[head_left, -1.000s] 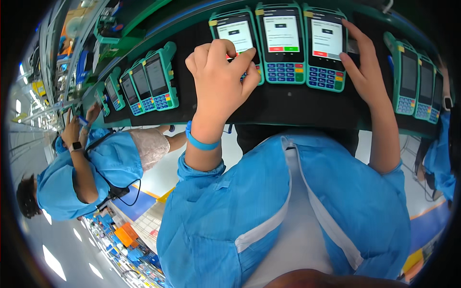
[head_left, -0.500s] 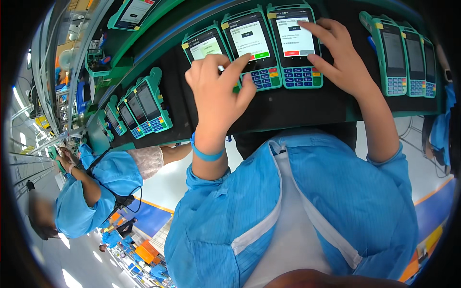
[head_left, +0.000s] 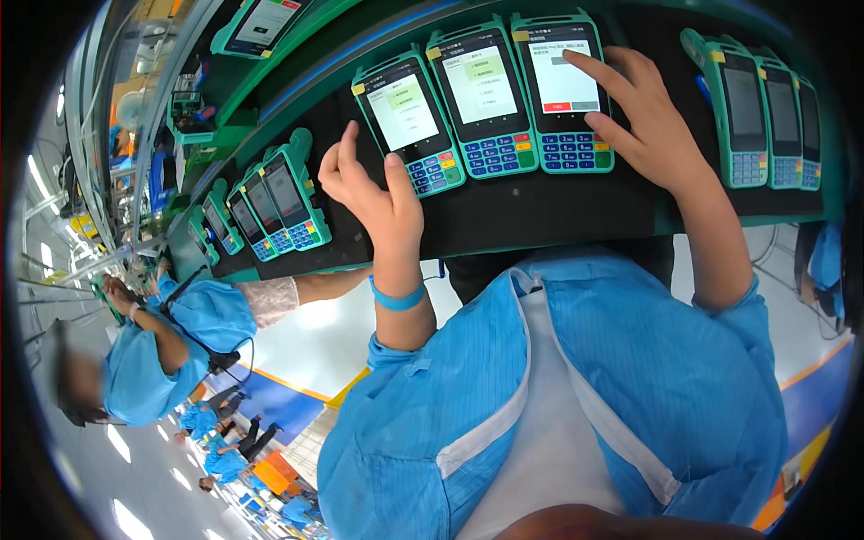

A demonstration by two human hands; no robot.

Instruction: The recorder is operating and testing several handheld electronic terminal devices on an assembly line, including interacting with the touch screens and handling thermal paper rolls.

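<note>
Three payment terminals with green casings and lit screens lie side by side before me on the black mat. My right hand (head_left: 643, 126) is open over the right terminal (head_left: 549, 139), its index fingertip at the upper part of the screen and its thumb by the lower right corner. That screen shows a white page with a red button. My left hand (head_left: 373, 193) is open and holds nothing, fingers apart at the left edge of the left terminal (head_left: 409, 117). Lists with pale green bands show on the left terminal and on the middle terminal (head_left: 486, 94).
Dark-screened terminals stand in a row at the right (head_left: 742, 108), others at the left (head_left: 283, 193). Another terminal (head_left: 261, 27) sits on the green shelf beyond the mat (head_left: 468, 211). A co-worker in blue (head_left: 157, 369) is at the far left.
My left hand has moved left, off the middle terminal, to the left one. The middle screen went from a page with buttons to a list. Text on the right screen has shortened.
</note>
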